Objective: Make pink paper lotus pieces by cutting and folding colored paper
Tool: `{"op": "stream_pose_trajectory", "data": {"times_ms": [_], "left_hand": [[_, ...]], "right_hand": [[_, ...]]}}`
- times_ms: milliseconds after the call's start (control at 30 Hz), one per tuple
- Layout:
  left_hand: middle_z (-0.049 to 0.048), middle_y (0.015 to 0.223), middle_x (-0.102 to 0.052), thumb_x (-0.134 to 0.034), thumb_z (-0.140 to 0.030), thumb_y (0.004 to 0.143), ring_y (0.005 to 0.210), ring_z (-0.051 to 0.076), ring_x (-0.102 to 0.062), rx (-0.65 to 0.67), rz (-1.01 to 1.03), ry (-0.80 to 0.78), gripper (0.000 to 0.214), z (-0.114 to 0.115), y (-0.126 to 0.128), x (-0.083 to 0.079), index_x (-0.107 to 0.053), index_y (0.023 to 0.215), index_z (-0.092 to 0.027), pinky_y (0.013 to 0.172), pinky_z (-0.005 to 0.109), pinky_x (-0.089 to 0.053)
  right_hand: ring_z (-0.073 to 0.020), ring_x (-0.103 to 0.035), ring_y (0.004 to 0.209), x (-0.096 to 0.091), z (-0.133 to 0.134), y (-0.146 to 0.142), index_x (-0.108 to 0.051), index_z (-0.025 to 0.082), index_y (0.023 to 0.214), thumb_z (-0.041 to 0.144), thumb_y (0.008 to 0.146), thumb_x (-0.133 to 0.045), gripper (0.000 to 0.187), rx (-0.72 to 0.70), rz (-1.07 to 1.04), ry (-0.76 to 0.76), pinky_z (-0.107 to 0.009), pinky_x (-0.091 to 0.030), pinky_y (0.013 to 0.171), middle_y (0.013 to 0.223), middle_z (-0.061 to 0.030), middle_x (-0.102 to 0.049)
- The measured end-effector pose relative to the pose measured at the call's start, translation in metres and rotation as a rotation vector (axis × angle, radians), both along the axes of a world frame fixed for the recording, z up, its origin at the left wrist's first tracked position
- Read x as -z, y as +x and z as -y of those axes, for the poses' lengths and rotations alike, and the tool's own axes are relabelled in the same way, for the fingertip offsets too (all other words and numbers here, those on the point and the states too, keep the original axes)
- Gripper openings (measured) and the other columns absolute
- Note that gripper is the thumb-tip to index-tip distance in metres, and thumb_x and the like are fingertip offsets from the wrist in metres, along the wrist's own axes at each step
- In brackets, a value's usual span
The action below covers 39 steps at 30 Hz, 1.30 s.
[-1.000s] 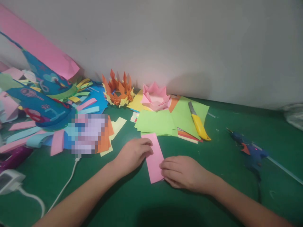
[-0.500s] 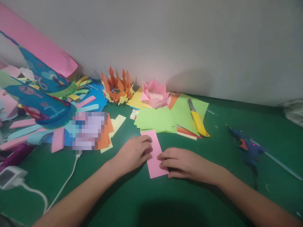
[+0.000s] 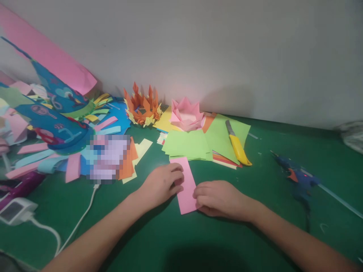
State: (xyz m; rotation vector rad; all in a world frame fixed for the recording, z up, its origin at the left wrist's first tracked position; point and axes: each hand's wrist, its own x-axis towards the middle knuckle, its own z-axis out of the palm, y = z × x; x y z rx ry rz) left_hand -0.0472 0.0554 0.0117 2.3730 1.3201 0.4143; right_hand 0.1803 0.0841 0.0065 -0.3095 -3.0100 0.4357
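Note:
A folded pink paper strip [image 3: 185, 185] lies flat on the green table [image 3: 159, 241] in front of me. My left hand [image 3: 161, 183] rests on the strip's left edge, fingers curled and pressing it down. My right hand [image 3: 219, 198] presses on the strip's lower right edge, fingers bent together. Both hands pin the same strip.
Behind the strip lie stacked light green sheets [image 3: 188, 145], a yellow utility knife [image 3: 237, 148], a pink paper flower [image 3: 187, 115] and an orange paper flower [image 3: 141, 105]. A blue glue gun [image 3: 297, 176] lies at right. Paper scraps and blue cones [image 3: 56, 113] crowd the left, with a white cable [image 3: 76, 223].
My right hand slid up along the strip's right edge and back down a little. My left hand has stayed on the left edge. The strip has barely moved.

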Motion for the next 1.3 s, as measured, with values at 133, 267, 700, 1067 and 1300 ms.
{"op": "stream_pose_trajectory", "data": {"times_ms": [133,267,700,1067,1300], "left_hand": [[0.0044,0.109,-0.059,-0.058,-0.024,0.084,0.090,0.018,-0.061,-0.002,-0.001,0.004,0.006,0.001,0.000,-0.001,-0.059,0.082,-0.018,0.078,0.029,-0.048],[0.0047,0.110,-0.059,-0.056,-0.023,0.085,0.091,0.018,-0.060,-0.005,0.011,0.002,0.006,0.001,0.000,0.000,-0.060,0.082,-0.018,0.080,0.030,-0.048],[0.0024,0.112,-0.061,-0.037,-0.019,0.093,0.097,0.016,-0.060,-0.030,0.053,-0.049,0.032,-0.003,-0.003,0.001,-0.065,0.079,-0.019,0.084,0.028,-0.047],[0.0058,0.111,-0.061,-0.047,-0.034,0.091,0.105,0.019,-0.056,-0.053,0.209,-0.135,0.026,-0.008,-0.009,0.001,-0.066,0.083,-0.018,0.091,0.032,-0.046],[0.0068,0.112,-0.062,-0.058,-0.030,0.085,0.104,0.020,-0.058,-0.030,0.188,-0.118,0.019,-0.008,-0.009,0.001,-0.067,0.074,-0.017,0.091,0.034,-0.046]], "right_hand": [[-0.0176,-0.059,0.092,0.003,-0.001,0.005,-0.058,0.019,0.095,0.020,0.094,-0.039,0.019,-0.081,-0.061,0.124,-0.028,-0.046,0.072,0.096,-0.0043,-0.067],[-0.0184,-0.059,0.096,0.005,-0.002,0.009,-0.060,0.017,0.099,0.016,0.094,-0.039,0.022,-0.100,-0.136,0.117,-0.029,-0.047,0.076,0.101,-0.0061,-0.068],[-0.0136,-0.060,0.073,0.001,0.002,-0.008,-0.056,0.021,0.088,0.022,0.090,-0.047,0.010,0.511,-0.243,-0.454,-0.024,-0.045,0.064,0.084,-0.0013,-0.065],[-0.0170,-0.059,0.081,0.003,0.002,-0.015,-0.061,0.020,0.093,0.023,0.092,-0.044,0.018,0.502,-0.240,-0.372,-0.029,-0.046,0.071,0.088,-0.0049,-0.066],[-0.0122,-0.055,0.062,0.003,0.004,-0.013,-0.053,0.022,0.097,0.024,0.084,-0.055,0.013,0.675,-0.229,-0.585,-0.023,-0.044,0.057,0.074,0.0023,-0.059]]}}
